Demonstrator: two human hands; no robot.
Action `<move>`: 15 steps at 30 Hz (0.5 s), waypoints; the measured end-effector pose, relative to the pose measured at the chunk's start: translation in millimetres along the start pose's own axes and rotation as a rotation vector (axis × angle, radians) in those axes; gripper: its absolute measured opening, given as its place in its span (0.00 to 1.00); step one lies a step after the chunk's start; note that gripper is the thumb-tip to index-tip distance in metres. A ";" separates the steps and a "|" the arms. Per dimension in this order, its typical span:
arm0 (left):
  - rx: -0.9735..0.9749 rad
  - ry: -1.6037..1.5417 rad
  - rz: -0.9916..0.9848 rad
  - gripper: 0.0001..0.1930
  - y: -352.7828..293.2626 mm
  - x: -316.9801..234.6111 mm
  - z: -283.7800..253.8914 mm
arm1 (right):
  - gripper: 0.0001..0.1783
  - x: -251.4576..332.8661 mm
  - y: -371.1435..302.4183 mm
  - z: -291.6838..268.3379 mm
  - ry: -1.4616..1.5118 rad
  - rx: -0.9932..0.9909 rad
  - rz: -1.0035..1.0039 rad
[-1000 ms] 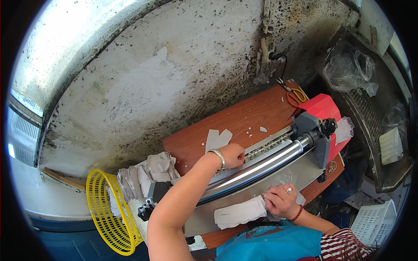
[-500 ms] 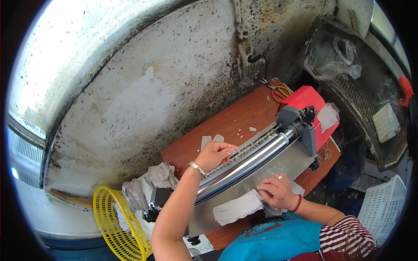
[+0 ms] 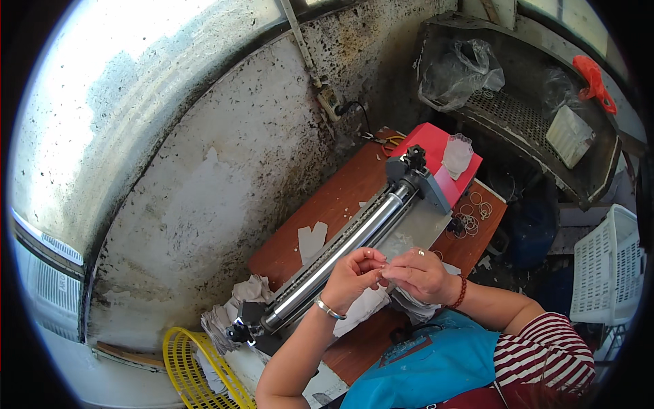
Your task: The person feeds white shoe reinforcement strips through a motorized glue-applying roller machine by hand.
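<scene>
My left hand (image 3: 349,281) and my right hand (image 3: 421,274) meet fingertip to fingertip over the near side of a roller machine with a long shiny metal roller (image 3: 354,237). Both are pinched closed; anything between the fingertips is too small to make out. Below the hands, flat white pieces (image 3: 361,315) rest along the machine's near edge, partly covered by my left wrist. A stack of white pieces (image 3: 414,307) sits under my right hand. Beyond the roller, a white piece with a notched top (image 3: 312,241) lies on the brown table (image 3: 286,252).
The machine's red housing (image 3: 428,146) carries a clear-white bag (image 3: 457,157). White rings (image 3: 467,222) lie to its right. A yellow basket (image 3: 178,361) and bunched white pieces (image 3: 248,292) are at left. A white crate (image 3: 603,273) stands at right, below a dark metal trough (image 3: 504,112).
My left hand has come back from the roller's far side to my right hand, and their fingertips now meet. The view has shifted too.
</scene>
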State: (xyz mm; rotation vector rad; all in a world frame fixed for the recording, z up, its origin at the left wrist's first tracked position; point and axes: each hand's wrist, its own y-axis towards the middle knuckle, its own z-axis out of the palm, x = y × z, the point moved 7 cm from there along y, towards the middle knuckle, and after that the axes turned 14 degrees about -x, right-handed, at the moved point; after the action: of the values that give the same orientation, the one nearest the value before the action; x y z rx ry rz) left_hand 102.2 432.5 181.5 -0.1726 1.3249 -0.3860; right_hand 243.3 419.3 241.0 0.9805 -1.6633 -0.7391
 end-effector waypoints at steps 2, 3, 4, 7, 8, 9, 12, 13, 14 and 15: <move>0.005 0.055 -0.021 0.15 -4.9 -4.6 11.7 | 0.18 -1.1 -16.5 -20.0 -0.089 0.008 0.026; -0.003 0.111 -0.033 0.15 -7.1 -3.7 13.6 | 0.18 -6.6 -24.8 -34.8 -0.134 0.031 0.077; -0.004 0.143 0.040 0.17 -10.3 -3.4 9.9 | 0.17 -10.3 -33.7 -53.9 -0.173 0.055 0.129; -0.086 0.209 0.154 0.11 -16.0 -9.7 -10.4 | 0.08 -55.5 -126.6 -131.2 -0.196 0.268 0.826; -0.140 0.211 0.138 0.09 -16.0 -10.9 -21.7 | 0.10 -73.3 -192.9 -169.7 -0.231 0.467 0.948; -0.195 0.210 0.120 0.08 -17.7 -11.0 -35.3 | 0.12 -79.5 -275.6 -210.3 -0.482 0.889 0.994; -0.267 0.212 0.173 0.07 -12.9 -13.9 -62.4 | 0.10 -46.5 -416.7 -299.4 -1.071 1.659 0.820; -0.301 0.209 0.161 0.07 -13.6 -10.1 -69.1 | 0.10 -58.6 -397.0 -290.7 -1.068 1.672 0.800; -0.327 0.236 0.175 0.07 -19.0 -10.4 -74.6 | 0.09 -58.6 -344.7 -247.7 -0.967 1.468 0.762; -0.344 0.233 0.182 0.07 -20.6 -10.3 -78.3 | 0.08 -53.8 -296.8 -207.1 -0.873 1.254 0.734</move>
State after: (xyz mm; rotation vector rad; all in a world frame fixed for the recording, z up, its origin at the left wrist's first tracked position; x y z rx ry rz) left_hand 21.0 424.8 178.8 -0.2980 1.6187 -0.0201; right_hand 523.2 322.7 26.2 0.6852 -3.1179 0.6147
